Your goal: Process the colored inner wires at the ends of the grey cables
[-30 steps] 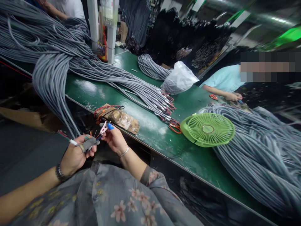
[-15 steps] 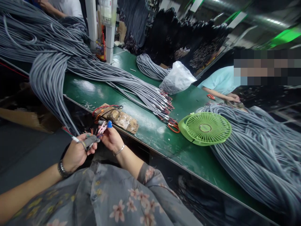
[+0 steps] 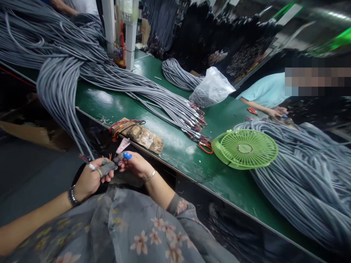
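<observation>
My left hand [image 3: 94, 177] is closed around the stripped end of a grey cable [image 3: 86, 148], near a white band on its jacket. Thin coloured wires [image 3: 110, 157] fan out above the fingers. A dull grey piece [image 3: 106, 168] lies along the thumb; whether it is a wrap or a held part I cannot tell. Just to the right, my right hand [image 3: 135, 164], its thumb tip covered in blue, pinches close to the wire ends. A pale pink strip [image 3: 123, 145] sticks up beside its fingers. What exactly this pinch holds is too small to make out.
A green table [image 3: 175, 153] carries bundles of grey cables [image 3: 161, 102], a taped wooden block [image 3: 142, 135], a green fan [image 3: 245, 149] and a clear plastic bag [image 3: 212, 87]. Across it, a person in light blue [image 3: 268, 89] works with their hands. Another person's arm shows at top left.
My right hand has turned and dropped slightly, its fingers curling lower beside the wires. The pink strip now stands above the thumb instead of between the fingertips. The view has shifted a little.
</observation>
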A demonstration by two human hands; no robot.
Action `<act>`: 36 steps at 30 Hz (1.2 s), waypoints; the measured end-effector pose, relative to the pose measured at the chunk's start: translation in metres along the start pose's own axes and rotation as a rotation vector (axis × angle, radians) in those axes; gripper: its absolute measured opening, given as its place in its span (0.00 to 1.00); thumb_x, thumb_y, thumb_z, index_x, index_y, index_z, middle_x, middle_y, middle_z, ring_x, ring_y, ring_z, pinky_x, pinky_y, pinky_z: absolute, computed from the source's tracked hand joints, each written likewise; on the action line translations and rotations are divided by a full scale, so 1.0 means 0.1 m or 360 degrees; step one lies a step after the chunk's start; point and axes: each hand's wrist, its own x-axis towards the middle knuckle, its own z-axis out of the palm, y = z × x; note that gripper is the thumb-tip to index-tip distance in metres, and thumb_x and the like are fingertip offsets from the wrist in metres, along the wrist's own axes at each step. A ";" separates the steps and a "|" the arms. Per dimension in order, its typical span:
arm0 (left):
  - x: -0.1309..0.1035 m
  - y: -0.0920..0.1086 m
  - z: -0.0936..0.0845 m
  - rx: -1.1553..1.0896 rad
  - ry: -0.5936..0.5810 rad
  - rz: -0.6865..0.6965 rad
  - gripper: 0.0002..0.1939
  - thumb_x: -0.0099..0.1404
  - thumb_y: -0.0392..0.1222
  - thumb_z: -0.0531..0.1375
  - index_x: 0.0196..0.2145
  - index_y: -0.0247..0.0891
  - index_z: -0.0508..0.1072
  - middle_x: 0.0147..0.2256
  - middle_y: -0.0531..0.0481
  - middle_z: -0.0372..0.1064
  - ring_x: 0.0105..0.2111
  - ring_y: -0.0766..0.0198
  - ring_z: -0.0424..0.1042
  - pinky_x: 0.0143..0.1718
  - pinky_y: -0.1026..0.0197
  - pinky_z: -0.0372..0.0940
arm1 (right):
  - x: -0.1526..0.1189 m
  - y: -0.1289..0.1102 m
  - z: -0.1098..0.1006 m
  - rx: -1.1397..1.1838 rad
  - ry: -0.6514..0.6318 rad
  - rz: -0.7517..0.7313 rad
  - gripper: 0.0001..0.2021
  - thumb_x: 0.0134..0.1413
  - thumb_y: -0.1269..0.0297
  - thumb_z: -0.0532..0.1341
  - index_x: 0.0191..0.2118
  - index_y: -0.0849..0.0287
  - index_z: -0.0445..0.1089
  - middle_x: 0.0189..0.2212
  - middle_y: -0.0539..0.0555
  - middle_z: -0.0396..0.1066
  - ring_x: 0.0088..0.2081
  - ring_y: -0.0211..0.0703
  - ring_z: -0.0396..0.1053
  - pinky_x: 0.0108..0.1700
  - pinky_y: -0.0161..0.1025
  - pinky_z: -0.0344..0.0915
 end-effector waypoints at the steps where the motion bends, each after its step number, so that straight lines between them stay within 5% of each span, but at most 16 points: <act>1: 0.00 -0.02 -0.01 0.0049 -0.0018 0.0012 0.21 0.39 0.57 0.78 0.20 0.42 0.76 0.16 0.51 0.73 0.15 0.66 0.67 0.18 0.66 0.55 | -0.02 -0.01 0.00 -0.0063 0.0006 -0.0044 0.32 0.43 0.33 0.84 0.34 0.58 0.78 0.29 0.49 0.77 0.29 0.37 0.68 0.36 0.37 0.72; 4: 0.01 -0.04 -0.03 0.0196 -0.0099 0.0071 0.20 0.44 0.59 0.76 0.20 0.43 0.76 0.17 0.50 0.74 0.16 0.65 0.68 0.18 0.64 0.55 | -0.06 -0.05 0.05 -0.0270 0.0044 -0.0205 0.28 0.42 0.40 0.86 0.31 0.57 0.77 0.28 0.47 0.75 0.30 0.37 0.68 0.39 0.39 0.71; 12: 0.08 -0.10 -0.06 0.0403 -0.0408 -0.0072 0.14 0.45 0.53 0.71 0.19 0.43 0.75 0.17 0.50 0.75 0.17 0.64 0.67 0.20 0.64 0.56 | -0.15 -0.10 0.23 -0.0994 0.0101 -0.0680 0.27 0.56 0.37 0.79 0.29 0.55 0.74 0.30 0.48 0.73 0.35 0.41 0.69 0.44 0.40 0.71; 16: 0.05 -0.07 -0.05 0.0154 -0.0228 -0.0046 0.15 0.45 0.52 0.74 0.21 0.42 0.76 0.18 0.51 0.75 0.17 0.65 0.67 0.19 0.65 0.54 | -0.17 -0.05 0.21 -0.0713 0.0303 -0.0599 0.26 0.57 0.35 0.77 0.34 0.55 0.77 0.32 0.48 0.76 0.35 0.41 0.72 0.43 0.40 0.74; 22: 0.02 -0.03 -0.03 -0.0046 -0.0082 0.0015 0.19 0.43 0.53 0.79 0.21 0.41 0.77 0.18 0.50 0.75 0.17 0.65 0.68 0.19 0.66 0.56 | -0.20 0.12 0.24 -0.0200 0.0349 -0.0326 0.30 0.42 0.36 0.83 0.32 0.54 0.73 0.26 0.46 0.73 0.27 0.38 0.66 0.32 0.39 0.69; 29: 0.05 -0.09 -0.16 0.0172 -0.0387 -0.0080 0.19 0.43 0.52 0.82 0.22 0.41 0.81 0.22 0.43 0.82 0.21 0.57 0.77 0.22 0.62 0.67 | -0.20 0.06 0.38 -0.0366 0.0348 -0.0408 0.25 0.45 0.45 0.84 0.27 0.54 0.71 0.24 0.45 0.69 0.28 0.37 0.64 0.34 0.39 0.65; 36: 0.00 -0.11 -0.13 -0.0015 -0.0123 0.0030 0.23 0.41 0.57 0.83 0.21 0.41 0.79 0.19 0.46 0.79 0.18 0.59 0.75 0.18 0.64 0.61 | -0.09 0.06 0.39 -0.0281 0.0319 -0.0401 0.25 0.45 0.45 0.83 0.28 0.53 0.70 0.25 0.46 0.69 0.30 0.40 0.63 0.39 0.42 0.66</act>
